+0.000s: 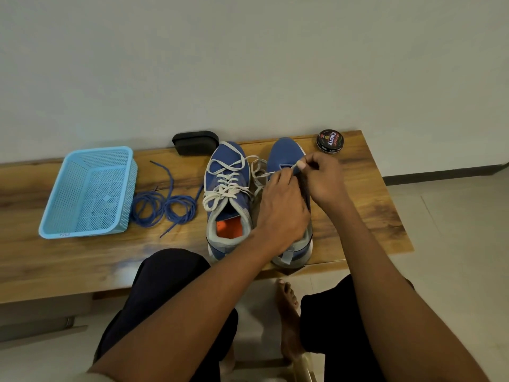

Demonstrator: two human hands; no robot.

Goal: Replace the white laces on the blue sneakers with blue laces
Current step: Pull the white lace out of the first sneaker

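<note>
White lace (271, 174) pinched by both hands, right (325, 177) and left (283, 208), unthreading right sneaker (286, 155); blue laces (165, 208) wait left of it.

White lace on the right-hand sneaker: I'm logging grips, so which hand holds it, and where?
Both: the right hand pinches the white lace near its end, and the left hand grips it lower down.

— The sneakers?
— Left blue sneaker (227, 199) still laced white; right blue sneaker (286, 158) has its white lace (259, 175) mostly loosened (toes pointing away).
— Blue laces (165, 208)?
— Coiled beside them.
</note>
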